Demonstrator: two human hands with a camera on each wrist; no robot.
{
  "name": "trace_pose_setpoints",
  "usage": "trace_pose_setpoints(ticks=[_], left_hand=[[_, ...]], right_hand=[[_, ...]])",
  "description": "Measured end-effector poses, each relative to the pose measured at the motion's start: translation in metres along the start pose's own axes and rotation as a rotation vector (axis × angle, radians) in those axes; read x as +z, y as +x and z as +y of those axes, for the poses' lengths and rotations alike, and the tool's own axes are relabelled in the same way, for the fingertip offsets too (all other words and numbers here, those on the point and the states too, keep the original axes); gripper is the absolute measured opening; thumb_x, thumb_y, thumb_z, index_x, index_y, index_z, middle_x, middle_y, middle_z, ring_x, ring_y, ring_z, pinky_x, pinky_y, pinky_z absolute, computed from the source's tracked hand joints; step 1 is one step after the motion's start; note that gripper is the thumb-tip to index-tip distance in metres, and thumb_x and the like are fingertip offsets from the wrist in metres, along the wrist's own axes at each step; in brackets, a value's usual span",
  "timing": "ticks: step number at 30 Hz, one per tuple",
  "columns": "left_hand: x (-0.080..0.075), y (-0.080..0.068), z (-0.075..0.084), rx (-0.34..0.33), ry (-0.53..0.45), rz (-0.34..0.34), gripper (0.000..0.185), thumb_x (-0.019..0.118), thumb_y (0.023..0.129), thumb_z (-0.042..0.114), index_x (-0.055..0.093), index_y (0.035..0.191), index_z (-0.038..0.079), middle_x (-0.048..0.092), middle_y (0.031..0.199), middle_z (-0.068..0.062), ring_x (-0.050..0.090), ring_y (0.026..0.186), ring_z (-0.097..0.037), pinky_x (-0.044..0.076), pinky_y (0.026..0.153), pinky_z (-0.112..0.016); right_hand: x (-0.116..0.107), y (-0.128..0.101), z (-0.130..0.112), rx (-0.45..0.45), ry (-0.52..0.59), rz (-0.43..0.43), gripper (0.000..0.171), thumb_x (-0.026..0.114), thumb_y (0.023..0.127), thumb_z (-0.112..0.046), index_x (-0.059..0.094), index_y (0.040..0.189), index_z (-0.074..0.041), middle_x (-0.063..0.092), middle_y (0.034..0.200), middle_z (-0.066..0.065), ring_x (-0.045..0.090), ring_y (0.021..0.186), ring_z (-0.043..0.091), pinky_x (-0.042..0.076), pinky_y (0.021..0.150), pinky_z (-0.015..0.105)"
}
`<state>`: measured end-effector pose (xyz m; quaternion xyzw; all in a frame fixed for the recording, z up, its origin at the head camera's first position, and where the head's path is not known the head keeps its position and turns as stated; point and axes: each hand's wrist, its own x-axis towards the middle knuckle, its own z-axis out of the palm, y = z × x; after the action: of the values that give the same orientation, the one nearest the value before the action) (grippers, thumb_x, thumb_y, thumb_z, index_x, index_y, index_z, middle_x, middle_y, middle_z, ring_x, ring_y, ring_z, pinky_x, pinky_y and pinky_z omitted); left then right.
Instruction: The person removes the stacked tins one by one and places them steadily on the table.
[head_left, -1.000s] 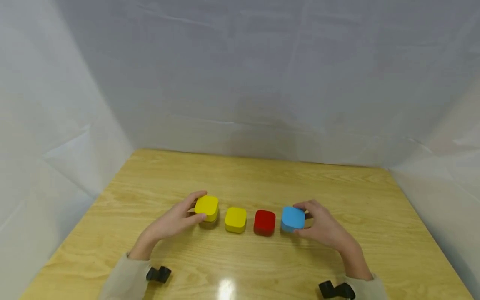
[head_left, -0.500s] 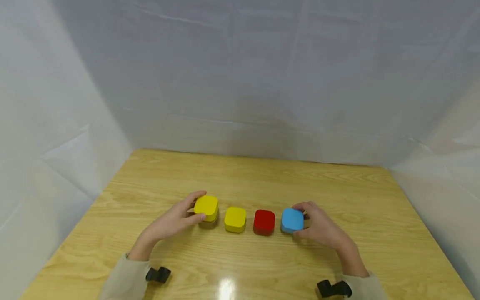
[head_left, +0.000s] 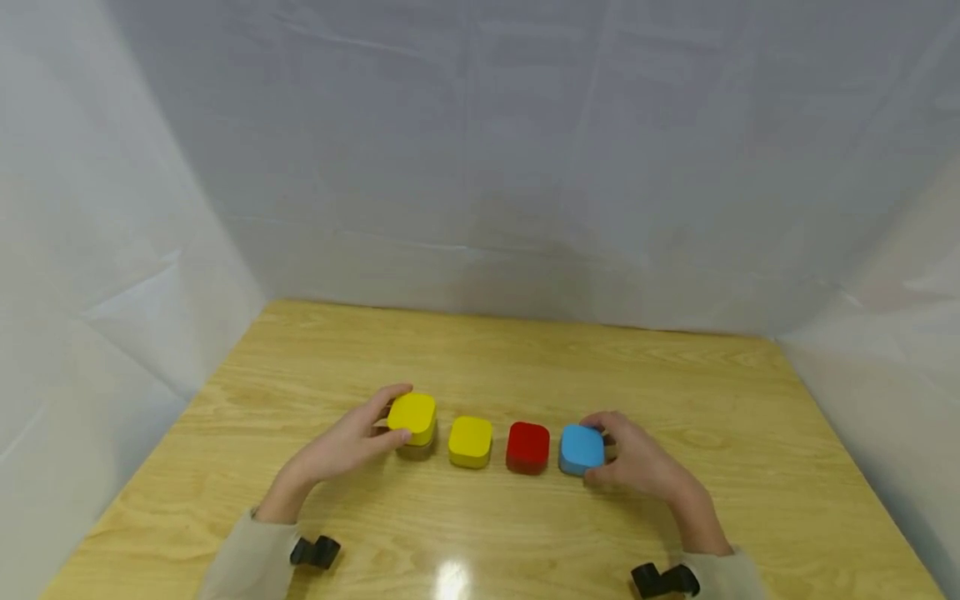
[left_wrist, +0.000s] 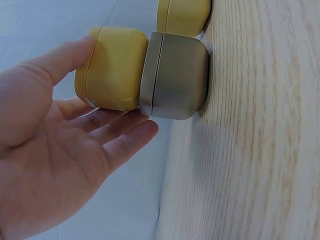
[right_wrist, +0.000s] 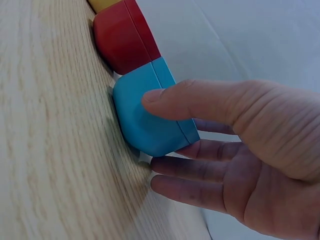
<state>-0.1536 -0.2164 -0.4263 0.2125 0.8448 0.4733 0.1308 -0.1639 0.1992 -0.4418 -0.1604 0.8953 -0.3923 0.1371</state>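
My left hand (head_left: 352, 429) pinches a yellow rounded-square box (head_left: 412, 417) between thumb and fingers. In the left wrist view it sits over a brown-gold box (left_wrist: 180, 76), their faces meeting; the lower one stands on the table. My right hand (head_left: 637, 458) grips a light blue box (head_left: 581, 448) from its right side, thumb on the near face. That box is down at the tabletop. Between the hands stand a second yellow box (head_left: 470, 442) and a red box (head_left: 528, 447). Each box has a thin seam near its top, as a lid would leave.
The boxes form a row across a wooden table (head_left: 480, 525). A pale grey sheet (head_left: 480, 167) hangs behind the far edge and down both sides. Black wrist mounts (head_left: 315, 551) sit at both sleeves.
My right hand has drawn the blue box slightly toward me and a little left, level with the red one. My left hand and its yellow box have stayed in place.
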Motion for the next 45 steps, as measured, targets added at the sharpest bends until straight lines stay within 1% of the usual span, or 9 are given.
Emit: trace_pose_setpoints(ticks=[8,10,15,19,24,28,34,38,45], left_hand=[[0.0,0.001,0.0,-0.001,-0.007,0.0,0.072,0.058,0.102,0.033,0.02,0.156,0.004,0.034,0.154,-0.022,0.041,0.137,-0.042,0.044,0.106,-0.05],[0.0,0.001,0.0,-0.002,-0.002,0.001,0.072,0.058,0.102,0.033,0.02,0.156,0.004,0.034,0.154,-0.022,0.041,0.137,-0.041,0.044,0.106,-0.05],[0.001,0.002,0.0,0.003,0.003,0.004,0.071,0.057,0.102,0.033,0.02,0.156,0.005,0.034,0.154,-0.022,0.041,0.137,-0.041,0.044,0.106,-0.051],[0.001,0.002,0.0,0.008,-0.001,0.004,0.072,0.058,0.102,0.032,0.02,0.156,0.003,0.034,0.154,-0.022,0.041,0.137,-0.041,0.044,0.106,-0.051],[0.003,0.001,0.0,0.005,-0.017,0.001,0.071,0.058,0.102,0.03,0.02,0.155,0.002,0.033,0.154,-0.022,0.041,0.137,-0.041,0.044,0.107,-0.051],[0.006,0.0,0.0,0.007,-0.022,-0.004,0.071,0.057,0.102,0.03,0.019,0.155,0.002,0.032,0.154,-0.024,0.043,0.135,-0.043,0.045,0.106,-0.05],[0.01,0.003,-0.001,0.023,-0.016,-0.015,0.072,0.057,0.102,0.031,0.018,0.156,0.001,0.031,0.155,-0.025,0.042,0.135,-0.045,0.045,0.106,-0.051],[0.011,0.005,-0.001,0.024,-0.025,-0.018,0.071,0.057,0.102,0.03,0.018,0.156,0.002,0.03,0.155,-0.025,0.041,0.136,-0.045,0.044,0.106,-0.052],[0.012,0.009,-0.002,0.025,-0.028,-0.03,0.072,0.056,0.103,0.03,0.017,0.156,0.002,0.029,0.156,-0.025,0.042,0.136,-0.044,0.044,0.106,-0.051]], right_hand=[[-0.001,0.002,0.003,-0.007,-0.018,-0.014,0.068,0.085,0.076,-0.011,0.052,0.135,0.0,0.056,0.132,0.016,0.057,0.113,0.033,0.052,0.093,0.049],[-0.002,0.002,0.004,-0.021,-0.015,-0.02,0.073,0.086,0.076,-0.011,0.05,0.139,0.0,0.055,0.133,0.018,0.056,0.115,0.034,0.052,0.093,0.049],[-0.006,0.0,0.004,-0.037,0.038,-0.035,0.091,0.087,0.076,-0.014,0.035,0.15,-0.001,0.042,0.143,0.025,0.05,0.124,0.042,0.051,0.095,0.052],[-0.007,-0.003,0.0,-0.037,0.058,-0.011,0.096,0.086,0.078,-0.024,0.029,0.153,-0.006,0.031,0.15,0.025,0.041,0.132,0.047,0.044,0.102,0.059],[-0.004,-0.001,-0.004,-0.076,0.049,0.052,0.091,0.084,0.081,-0.029,0.032,0.152,-0.009,0.034,0.151,0.021,0.036,0.136,0.046,0.037,0.107,0.062],[0.0,0.004,-0.011,-0.136,0.021,0.095,0.084,0.082,0.084,-0.026,0.035,0.151,-0.007,0.036,0.151,0.018,0.035,0.138,0.043,0.035,0.109,0.062],[0.003,0.011,-0.026,-0.212,-0.027,0.151,0.072,0.078,0.088,-0.027,0.042,0.147,-0.006,0.041,0.148,0.016,0.038,0.137,0.038,0.039,0.107,0.06],[0.005,0.018,-0.037,-0.264,-0.068,0.155,0.066,0.075,0.09,-0.028,0.045,0.145,-0.007,0.045,0.145,0.014,0.044,0.132,0.035,0.042,0.105,0.056],[0.014,0.031,-0.056,-0.262,-0.06,0.123,0.057,0.073,0.092,-0.022,0.048,0.142,-0.01,0.046,0.143,0.014,0.047,0.129,0.033,0.043,0.105,0.055]])
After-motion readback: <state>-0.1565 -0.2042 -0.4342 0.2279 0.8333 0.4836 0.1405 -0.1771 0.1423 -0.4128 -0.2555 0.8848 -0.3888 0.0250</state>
